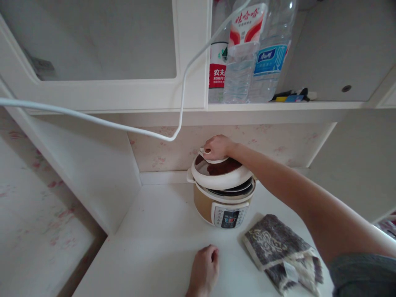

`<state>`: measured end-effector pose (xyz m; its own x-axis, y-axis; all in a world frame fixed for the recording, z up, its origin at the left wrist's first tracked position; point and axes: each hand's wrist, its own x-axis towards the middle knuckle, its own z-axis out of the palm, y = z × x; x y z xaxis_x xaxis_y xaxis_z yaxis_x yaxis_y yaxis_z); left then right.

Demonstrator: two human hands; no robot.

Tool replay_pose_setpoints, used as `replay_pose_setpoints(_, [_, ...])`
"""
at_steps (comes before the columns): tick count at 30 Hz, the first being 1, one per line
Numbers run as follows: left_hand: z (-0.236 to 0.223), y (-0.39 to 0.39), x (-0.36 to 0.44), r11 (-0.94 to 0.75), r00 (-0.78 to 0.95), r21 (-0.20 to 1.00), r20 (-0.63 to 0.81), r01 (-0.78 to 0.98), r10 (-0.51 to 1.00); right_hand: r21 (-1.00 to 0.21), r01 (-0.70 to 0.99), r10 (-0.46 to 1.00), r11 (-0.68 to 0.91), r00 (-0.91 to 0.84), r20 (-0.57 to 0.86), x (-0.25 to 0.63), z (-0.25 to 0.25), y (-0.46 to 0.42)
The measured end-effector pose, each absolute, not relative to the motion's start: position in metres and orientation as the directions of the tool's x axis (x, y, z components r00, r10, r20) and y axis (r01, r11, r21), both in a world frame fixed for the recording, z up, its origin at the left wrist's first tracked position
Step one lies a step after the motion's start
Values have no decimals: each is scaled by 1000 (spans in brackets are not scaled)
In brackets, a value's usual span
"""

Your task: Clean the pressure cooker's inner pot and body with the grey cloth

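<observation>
Tilting beneath the right grip [220,146], the lid [222,179] stands off the front of the cooker [203,202]; neither seated flat nor set aside, it looks midway through being handled. That grip is clamped on the lid's top, palm down, its arm [287,185] stretched in from the right. Nearer, the left grip [204,268] rests on the desk [154,231], fingers curled together, nothing visible in it; rightward lies a folded towel [275,243].

On white bench [148,231] I see cooker [202,202], upright; folded patterned cloth [269,243], right. Shelf [278,107] above: plastic bottles [239,74].
</observation>
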<state>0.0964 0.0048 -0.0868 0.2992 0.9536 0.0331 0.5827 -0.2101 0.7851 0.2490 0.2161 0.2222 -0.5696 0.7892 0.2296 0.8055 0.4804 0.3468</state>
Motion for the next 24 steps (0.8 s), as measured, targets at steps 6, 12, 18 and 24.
replay_pose_setpoints(6, [-83, 3, 94, -217, 312, 784, 31, 581, 949, 237, 871, 823, 429, -486, 294, 219, 229, 226])
replay_pose_setpoints(12, [-81, 3, 91, -216, 321, 795, 28, 566, 947, 150, 937, 856, 316, -350, 381, 232, 235, 222])
replay_pose_setpoints(18, [-80, 4, 91, -195, 322, 797, 0, 572, 947, 16, 989, 888, 148, -140, 438, 295, 240, 206])
replay_pose_setpoints(24, [-81, 3, 92, -209, 340, 786, -1, 581, 940, -258, 966, 878, -9, 131, 461, 391, 227, 161])
